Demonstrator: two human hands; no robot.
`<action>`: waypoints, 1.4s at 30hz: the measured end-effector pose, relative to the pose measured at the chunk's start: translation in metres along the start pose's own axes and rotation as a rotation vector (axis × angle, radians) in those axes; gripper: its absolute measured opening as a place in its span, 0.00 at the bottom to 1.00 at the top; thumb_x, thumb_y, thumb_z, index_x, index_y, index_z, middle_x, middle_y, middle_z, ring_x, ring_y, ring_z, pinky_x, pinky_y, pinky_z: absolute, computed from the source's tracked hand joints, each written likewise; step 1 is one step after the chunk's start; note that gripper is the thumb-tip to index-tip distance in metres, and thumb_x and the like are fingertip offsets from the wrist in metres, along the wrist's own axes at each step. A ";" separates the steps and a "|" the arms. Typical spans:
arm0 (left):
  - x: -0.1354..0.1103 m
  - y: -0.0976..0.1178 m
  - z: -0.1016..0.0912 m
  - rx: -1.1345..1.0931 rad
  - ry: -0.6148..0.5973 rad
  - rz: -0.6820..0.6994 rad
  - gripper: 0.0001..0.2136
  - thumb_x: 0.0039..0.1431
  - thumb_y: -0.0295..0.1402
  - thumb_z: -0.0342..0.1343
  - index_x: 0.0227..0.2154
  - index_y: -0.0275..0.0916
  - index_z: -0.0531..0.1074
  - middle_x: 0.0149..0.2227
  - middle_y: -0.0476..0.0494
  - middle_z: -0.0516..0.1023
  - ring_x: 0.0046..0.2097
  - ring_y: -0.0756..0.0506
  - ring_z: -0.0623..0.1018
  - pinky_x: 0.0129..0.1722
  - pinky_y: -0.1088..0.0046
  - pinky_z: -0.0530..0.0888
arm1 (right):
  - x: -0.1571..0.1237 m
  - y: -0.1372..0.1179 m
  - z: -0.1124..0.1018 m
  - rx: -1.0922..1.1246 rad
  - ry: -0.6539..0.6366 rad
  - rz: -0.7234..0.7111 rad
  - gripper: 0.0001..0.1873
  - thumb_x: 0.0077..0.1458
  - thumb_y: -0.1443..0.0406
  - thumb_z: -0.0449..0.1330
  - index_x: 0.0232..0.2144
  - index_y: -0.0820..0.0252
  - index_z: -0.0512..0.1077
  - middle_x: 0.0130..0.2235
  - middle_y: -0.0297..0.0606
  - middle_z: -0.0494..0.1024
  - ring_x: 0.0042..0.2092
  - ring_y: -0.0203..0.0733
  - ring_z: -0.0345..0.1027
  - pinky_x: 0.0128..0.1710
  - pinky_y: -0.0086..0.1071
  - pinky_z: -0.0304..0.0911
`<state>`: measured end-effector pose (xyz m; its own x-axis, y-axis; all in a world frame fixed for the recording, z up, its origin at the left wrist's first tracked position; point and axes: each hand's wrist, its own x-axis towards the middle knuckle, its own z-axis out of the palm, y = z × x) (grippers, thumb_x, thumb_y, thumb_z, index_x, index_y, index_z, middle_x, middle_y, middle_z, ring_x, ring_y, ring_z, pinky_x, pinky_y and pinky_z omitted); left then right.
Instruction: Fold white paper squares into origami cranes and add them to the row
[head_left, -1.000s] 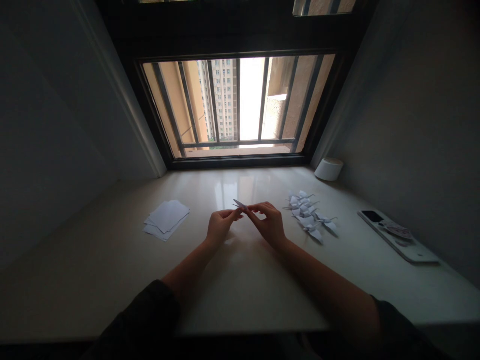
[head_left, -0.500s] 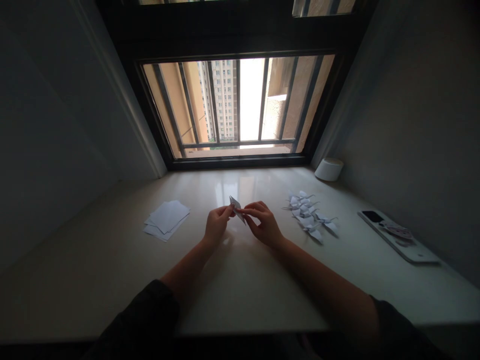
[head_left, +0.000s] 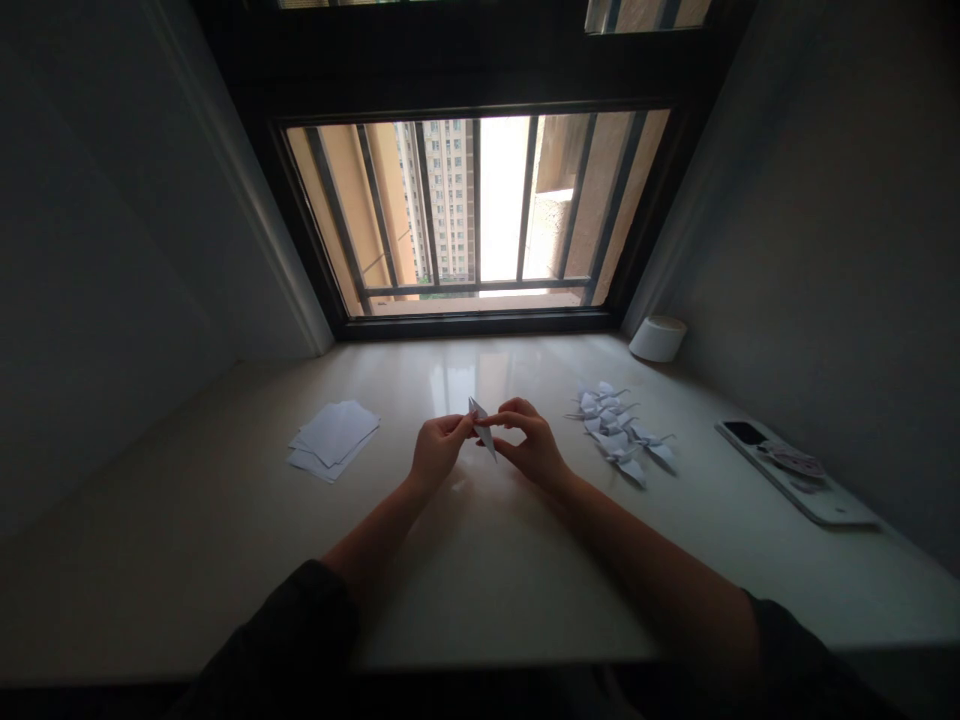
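Between my hands, above the white sill, is a small folded paper (head_left: 485, 436), narrow and pointed at both ends. My left hand (head_left: 439, 447) is closed, its thumb and fingertips pinching the paper's left side. From the right, the index finger and thumb of my right hand (head_left: 531, 445) press on the same paper. The fingertips cover part of the folds. Right of my hands, several folded paper cranes (head_left: 611, 425) lie in a cluster. Loose sheets of white paper (head_left: 336, 437) lie stacked at the left.
A smartphone (head_left: 802, 475) lies at the right by the wall, with a ring or grip on its back. A white, round object (head_left: 658, 339) stands in the back right corner. Behind the sill (head_left: 450, 580) is a barred window with a dark frame (head_left: 480, 325).
The folded paper has shifted slightly right and turned, so it looks narrower and more upright. The fingers of my right hand have closed in on it. Everything else is still.
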<state>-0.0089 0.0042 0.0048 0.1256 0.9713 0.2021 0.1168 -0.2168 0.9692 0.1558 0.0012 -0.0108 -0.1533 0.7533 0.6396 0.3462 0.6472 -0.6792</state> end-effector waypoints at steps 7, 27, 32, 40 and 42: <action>-0.003 0.002 0.002 0.012 -0.016 0.018 0.18 0.52 0.46 0.53 0.24 0.37 0.78 0.24 0.45 0.78 0.30 0.45 0.76 0.33 0.71 0.70 | -0.001 0.002 0.002 0.076 0.056 0.063 0.07 0.44 0.60 0.67 0.31 0.50 0.78 0.30 0.35 0.68 0.34 0.40 0.63 0.35 0.36 0.62; -0.003 0.003 0.002 0.148 -0.042 0.096 0.19 0.55 0.46 0.51 0.23 0.36 0.76 0.23 0.47 0.76 0.29 0.46 0.74 0.31 0.73 0.67 | 0.001 0.001 0.003 0.254 0.005 0.193 0.06 0.44 0.60 0.65 0.29 0.52 0.79 0.29 0.36 0.71 0.31 0.38 0.63 0.31 0.33 0.61; 0.000 0.002 0.002 0.101 -0.001 0.087 0.18 0.55 0.45 0.52 0.24 0.35 0.77 0.24 0.46 0.77 0.31 0.46 0.75 0.31 0.73 0.68 | 0.002 0.001 0.005 0.336 0.004 0.201 0.09 0.46 0.58 0.65 0.31 0.53 0.79 0.30 0.37 0.73 0.33 0.39 0.66 0.31 0.32 0.62; 0.001 -0.003 0.004 -0.011 0.021 0.062 0.14 0.52 0.41 0.56 0.36 0.36 0.77 0.35 0.41 0.80 0.38 0.44 0.76 0.36 0.70 0.71 | -0.001 0.000 0.012 0.441 0.083 0.371 0.10 0.42 0.57 0.67 0.27 0.56 0.78 0.35 0.39 0.77 0.37 0.43 0.71 0.36 0.35 0.67; 0.001 -0.004 0.004 -0.042 0.012 0.054 0.14 0.51 0.40 0.57 0.36 0.36 0.78 0.34 0.41 0.80 0.37 0.44 0.76 0.37 0.70 0.71 | -0.002 0.000 0.012 0.473 0.106 0.422 0.12 0.42 0.57 0.67 0.29 0.56 0.78 0.34 0.39 0.79 0.38 0.45 0.72 0.39 0.37 0.67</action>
<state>-0.0054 0.0059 0.0005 0.1186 0.9595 0.2557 0.0691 -0.2648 0.9618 0.1444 0.0010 -0.0161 0.0073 0.9543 0.2987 -0.0928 0.2980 -0.9500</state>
